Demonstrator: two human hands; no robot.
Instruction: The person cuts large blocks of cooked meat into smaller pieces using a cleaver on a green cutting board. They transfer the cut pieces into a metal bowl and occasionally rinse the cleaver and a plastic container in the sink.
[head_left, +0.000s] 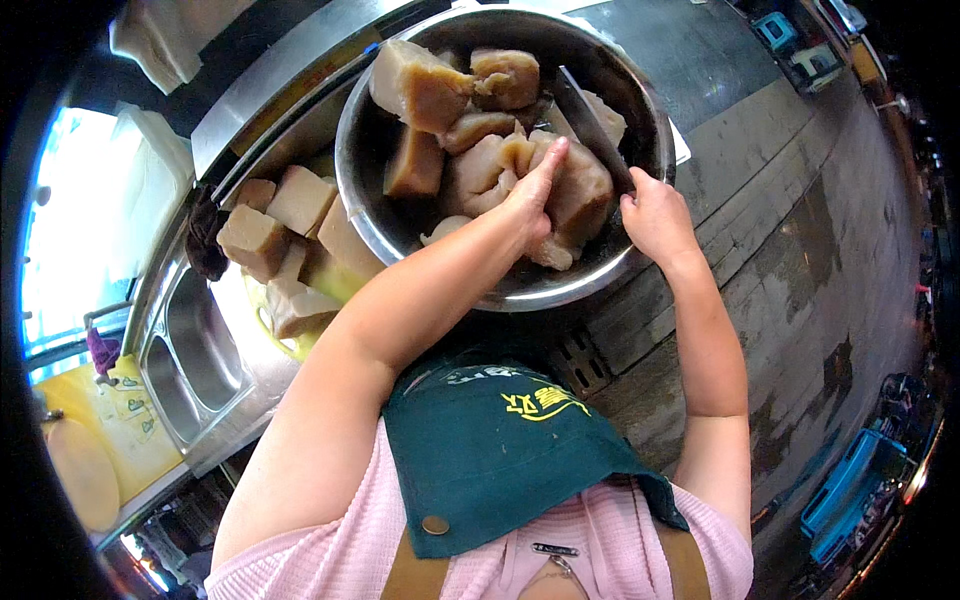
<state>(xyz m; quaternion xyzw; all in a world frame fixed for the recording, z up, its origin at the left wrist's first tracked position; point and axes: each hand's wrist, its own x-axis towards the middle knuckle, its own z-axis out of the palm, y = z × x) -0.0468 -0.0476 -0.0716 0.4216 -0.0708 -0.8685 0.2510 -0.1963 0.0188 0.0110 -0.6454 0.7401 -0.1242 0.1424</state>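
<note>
A large round stainless steel bowl (525, 301) holds several big brownish translucent chunks that look like jelly or soaked food. My left hand (541, 196) lies on a large folded chunk (581, 180) in the bowl, thumb and fingers spread against it. In my right hand (658, 214) is the handle end of a broad metal blade, likely a knife (592, 127), which slants over the bowl's right side. Further pale brown chunks, among them a thick block (416, 86) and a smaller lump (505, 77), fill the bowl's far side.
Left of the bowl, more cut blocks (302, 200) lie around a yellow-green basket or tray (264, 319). A double steel sink (202, 337) stands beyond them, near a yellow board (154, 450). Wet floor tiles (787, 217) stretch to the right, with a blue crate (844, 487) at the lower right.
</note>
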